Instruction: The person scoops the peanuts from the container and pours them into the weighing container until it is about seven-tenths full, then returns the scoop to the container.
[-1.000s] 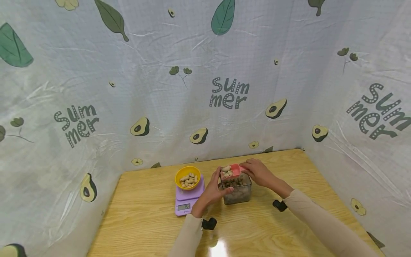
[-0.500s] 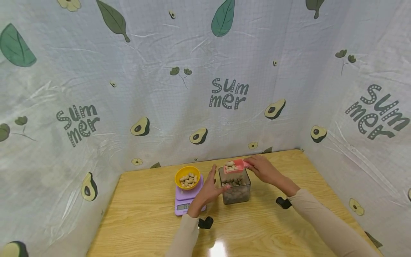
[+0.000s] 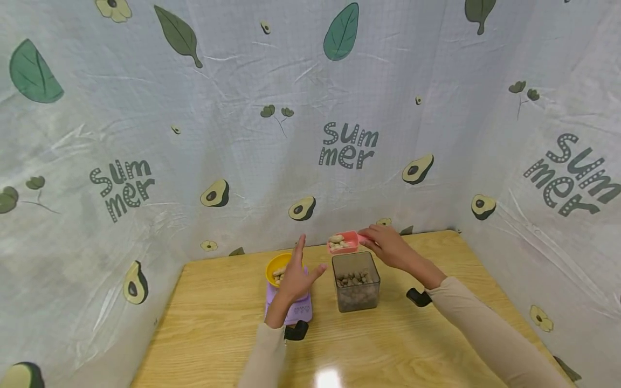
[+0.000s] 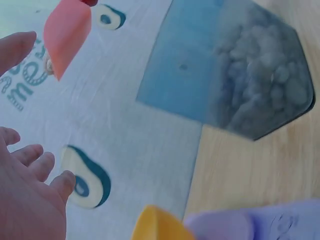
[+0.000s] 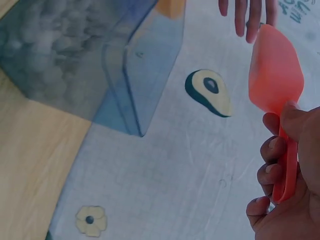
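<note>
My right hand grips the handle of a pink scoop, fingers curled round it in the right wrist view. Peanuts in their shells lie in the scoop, which is up above the back rim of a clear grey bin. More peanuts fill the bin's lower part. My left hand is in the air with fingers straight and thumb spread, holding nothing. Behind it, partly hidden, a yellow bowl of peanuts sits on a purple kitchen scale. The scale's display is covered by the left hand and wrist.
A wooden table bears the scale and the bin. A patterned white cloth hangs behind the table and along its sides. A black wrist camera is on the left wrist, another black camera on the right.
My left hand has come off the bin's rim and moved left, in front of the bowl and scale. The loaded scoop has risen out of the bin, then shifted slightly left.
</note>
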`<state>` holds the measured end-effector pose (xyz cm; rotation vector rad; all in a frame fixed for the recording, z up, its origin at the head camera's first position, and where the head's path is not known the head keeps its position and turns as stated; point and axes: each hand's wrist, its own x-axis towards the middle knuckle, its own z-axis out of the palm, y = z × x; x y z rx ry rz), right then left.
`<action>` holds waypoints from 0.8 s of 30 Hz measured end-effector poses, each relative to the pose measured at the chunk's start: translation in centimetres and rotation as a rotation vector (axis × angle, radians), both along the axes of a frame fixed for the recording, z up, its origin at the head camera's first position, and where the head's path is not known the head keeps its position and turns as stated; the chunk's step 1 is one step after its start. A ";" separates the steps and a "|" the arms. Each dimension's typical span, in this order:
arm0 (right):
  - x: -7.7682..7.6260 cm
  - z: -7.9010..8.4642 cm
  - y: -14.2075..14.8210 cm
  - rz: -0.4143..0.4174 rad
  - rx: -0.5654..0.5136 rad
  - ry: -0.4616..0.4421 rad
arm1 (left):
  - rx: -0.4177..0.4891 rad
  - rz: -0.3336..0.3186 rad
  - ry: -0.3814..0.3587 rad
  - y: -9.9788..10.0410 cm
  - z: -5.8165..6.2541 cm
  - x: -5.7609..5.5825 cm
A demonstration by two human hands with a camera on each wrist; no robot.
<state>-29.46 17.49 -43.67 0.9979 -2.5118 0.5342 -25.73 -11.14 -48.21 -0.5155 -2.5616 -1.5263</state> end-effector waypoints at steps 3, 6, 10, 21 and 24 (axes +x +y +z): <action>-0.2 0.4 -0.8 0.013 -0.014 -0.007 | -0.032 0.044 0.015 -1.2 0.2 0.0; -0.5 0.6 -1.7 0.028 -0.028 -0.014 | -0.041 0.088 0.015 -2.5 0.1 0.0; -1.0 0.5 -3.0 0.055 -0.039 0.010 | -0.051 0.145 0.009 -4.4 -0.5 -0.3; -2.0 -0.1 -6.2 0.096 -0.025 -0.059 | -0.125 0.187 -0.063 -7.8 -2.7 -0.5; -2.2 -0.3 -7.1 0.093 -0.011 -0.073 | -0.137 0.182 -0.097 -8.1 -3.4 -0.7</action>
